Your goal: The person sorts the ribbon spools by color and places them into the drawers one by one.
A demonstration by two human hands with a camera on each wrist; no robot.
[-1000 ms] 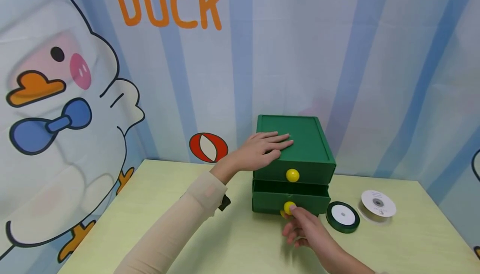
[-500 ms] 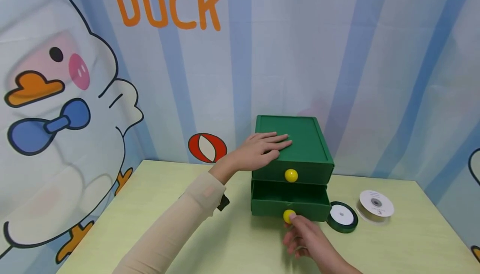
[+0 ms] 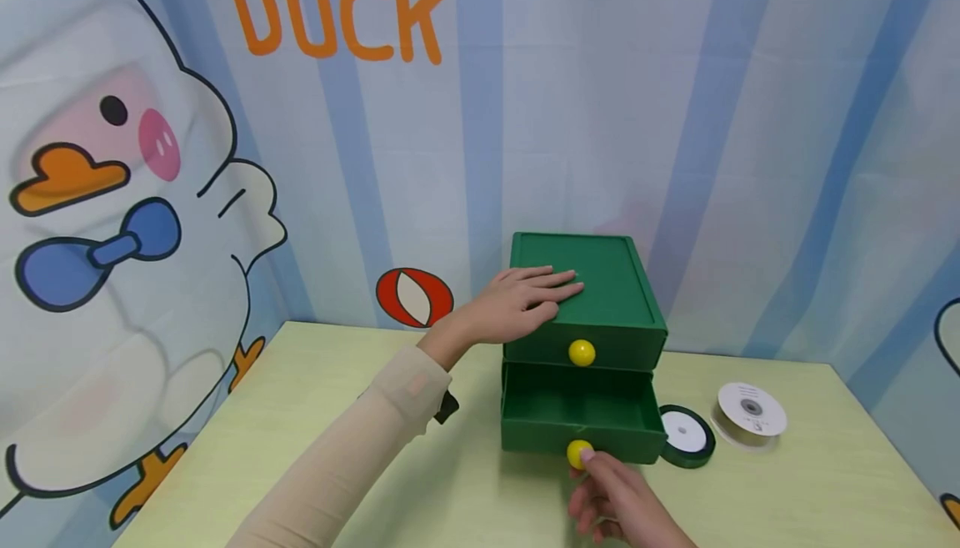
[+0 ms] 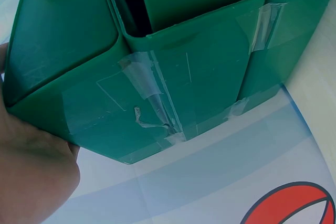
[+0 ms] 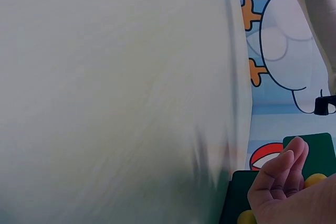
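A green drawer cabinet [image 3: 600,268] stands on the table, one drawer above another, each with a yellow knob. My left hand [image 3: 517,302] rests on its top with fingers spread. Below the top drawer, an open drawer [image 3: 536,436] juts toward me, and no contents show inside. My right hand [image 3: 622,498] pinches that drawer's yellow knob [image 3: 578,454], thumb on its right side. In the left wrist view, clear tape [image 4: 147,85] crosses the cabinet's side seams, and part of the left hand [image 4: 37,169] shows at its edge. The right hand [image 5: 281,192] appears with curled fingers in the right wrist view.
Right of the cabinet lie a roll of dark green ribbon [image 3: 693,444] and a white-faced spool [image 3: 752,404]. The pale yellow table [image 3: 817,481] meets a striped backdrop [image 3: 570,98] behind the cabinet. A small black device [image 3: 447,406] shows at the left wrist.
My right hand has drawn the drawer farther out toward me by its knob, exposing more of its inside. The left hand has stayed on the cabinet top.
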